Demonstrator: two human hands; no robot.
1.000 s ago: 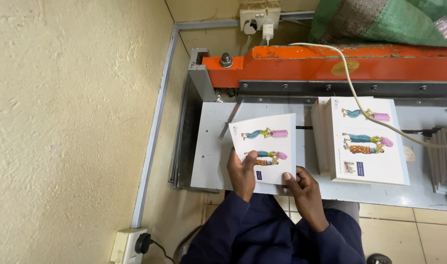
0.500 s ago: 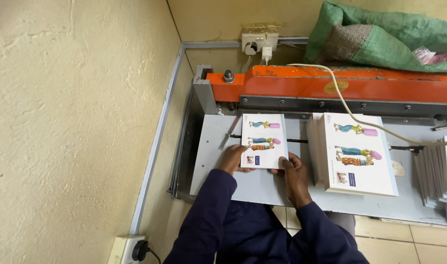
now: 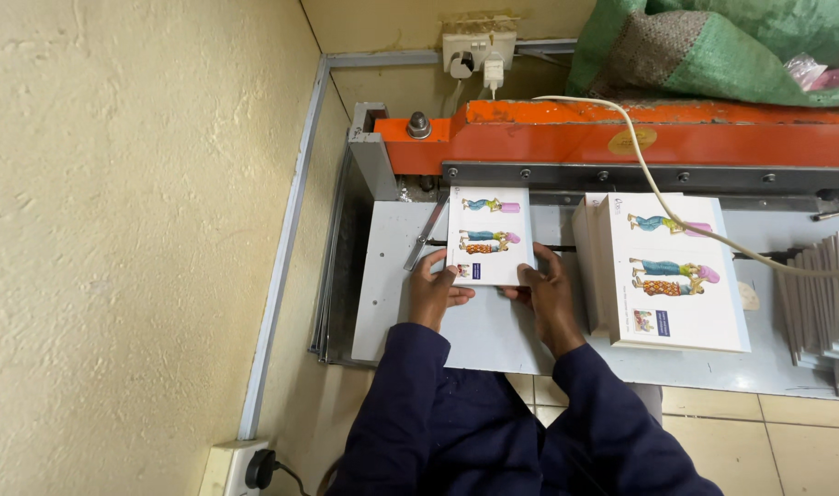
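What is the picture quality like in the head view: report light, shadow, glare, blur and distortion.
Head view: even, warm indoor light; soft shadow under the orange machine bar and beneath the left hand and right hand; a mild sheen on the grey table, no harsh glare; the printed booklet and the stack of booklets are sharp; wide-lens bending tilts the wall and edges.

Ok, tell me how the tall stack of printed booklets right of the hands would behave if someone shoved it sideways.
The stack of booklets looks thick, so probably heavy for its footprint. Its loose layers would likely shear rather than move as one block. The smooth grey machine table should let it slide, though the cream cable draped across it may snag.
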